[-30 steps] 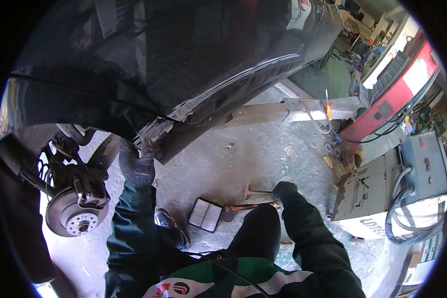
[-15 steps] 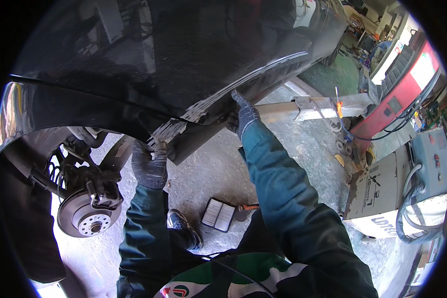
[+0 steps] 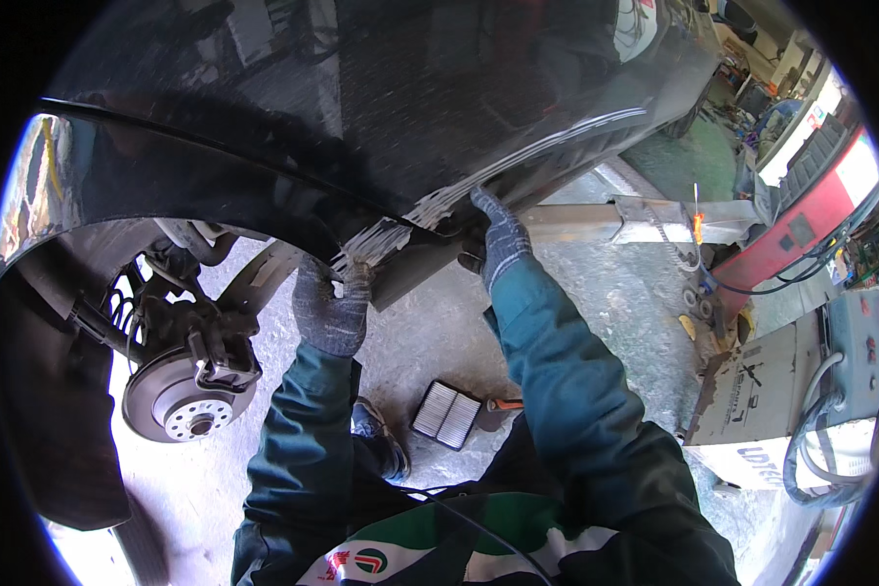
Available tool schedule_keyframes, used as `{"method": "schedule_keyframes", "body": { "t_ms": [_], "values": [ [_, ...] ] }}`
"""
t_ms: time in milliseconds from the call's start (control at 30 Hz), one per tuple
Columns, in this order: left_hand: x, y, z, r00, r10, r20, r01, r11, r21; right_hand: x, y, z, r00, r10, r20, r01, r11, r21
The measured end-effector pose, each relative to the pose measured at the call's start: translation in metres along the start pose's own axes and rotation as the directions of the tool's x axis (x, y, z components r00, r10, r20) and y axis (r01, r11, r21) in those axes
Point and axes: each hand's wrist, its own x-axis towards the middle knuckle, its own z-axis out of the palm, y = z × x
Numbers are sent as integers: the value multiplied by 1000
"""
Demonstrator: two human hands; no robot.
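Both my hands wear grey knit gloves and are on the lower edge of a dark, glossy car body [image 3: 215, 146]. At the bottom rear corner of the front fender [image 3: 166, 186], my left hand [image 3: 332, 311] grips the edge, thumb and fingers around it. Farther right, my right hand [image 3: 504, 237] holds the lower edge of the door [image 3: 439, 127]. One digit presses up against the outer face, while the others curl underneath and are partly hidden. Pale scraped streaks [image 3: 449, 203] run along the panel between and beyond my hands.
At left, a bare brake disc [image 3: 190, 396] hangs in the open wheel arch. A pleated air filter [image 3: 446, 414] and an orange-handled tool [image 3: 504, 403] lie on the floor near my foot. A lift arm [image 3: 576, 223], red post [image 3: 801, 215] and machine [image 3: 772, 391] stand right.
The whole view has shifted, so car, floor items and hands sit farther right. Both hands keep their holds at about the same places on the car's edge.
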Motion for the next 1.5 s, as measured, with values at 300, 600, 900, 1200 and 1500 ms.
{"method": "schedule_keyframes", "body": {
  "t_ms": [300,600,900,1200,1500],
  "values": [
    [0,-6,5,992,38,-117,-49,995,-88,-34,20,13,992,-97,85,104,992,-77],
    [-3,1,4,996,8,-84,-15,997,-80,-44,34,15,983,-79,167,88,995,-51],
    [-6,3,0,999,24,-39,-26,999,-29,-53,39,14,983,-91,160,100,994,-53],
    [-10,39,8,905,351,-239,-291,922,254,-46,36,6,980,-83,179,89,996,-30],
    [-24,83,22,952,-153,265,208,958,-198,41,113,-130,999,-11,43,13,999,-36]
  ]
}}
